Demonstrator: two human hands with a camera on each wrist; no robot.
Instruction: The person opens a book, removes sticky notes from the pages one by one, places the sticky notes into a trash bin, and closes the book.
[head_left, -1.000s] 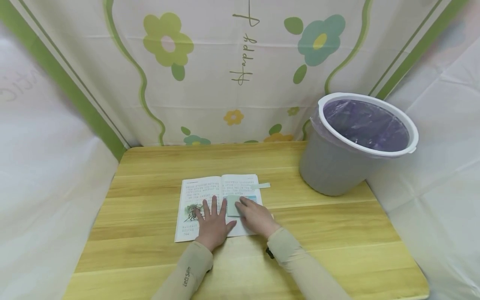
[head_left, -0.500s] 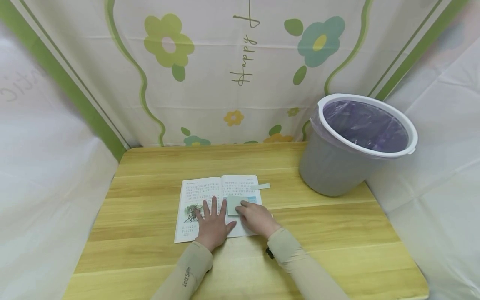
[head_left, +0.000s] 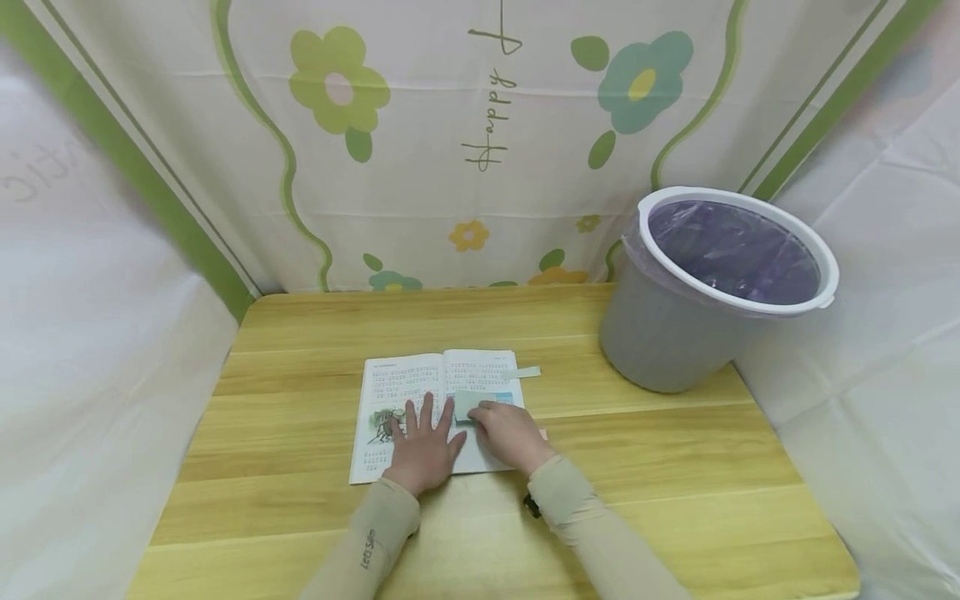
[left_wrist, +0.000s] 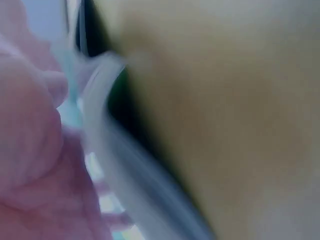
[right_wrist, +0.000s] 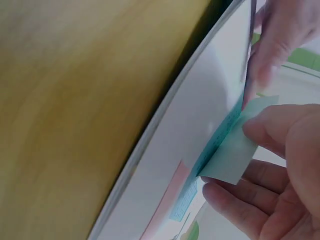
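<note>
An open book (head_left: pixel 480 367) with printed text and an insect picture lies on the table. My left hand (head_left: pixel 422 450) rests spread on its left page and the middle fold. On the right page is a pale green sticky note (head_left: pixel 472 403). My right hand (head_left: pixel 510 432) pinches this note by its near edge. In the right wrist view, the note (right_wrist: pixel 232 155) stands tilted up from the page, the thumb on one face and fingertips behind it. The left wrist view is blurred, with part of the left hand (left_wrist: pixel 35 150) beside the book's edge.
A pale green strip (head_left: pixel 528 372) sticks out past the book's right edge. The wooden table (head_left: pixel 300 333) carries a grey bin (head_left: pixel 667 333) with a white rim and purple liner at the back right. Patterned cloth (head_left: pixel 420 167) hangs behind.
The sticky note's near edge has risen off the page in my right hand's grip. My left hand has shifted slightly, its thumb drawn closer to the fingers. The book stays put.
</note>
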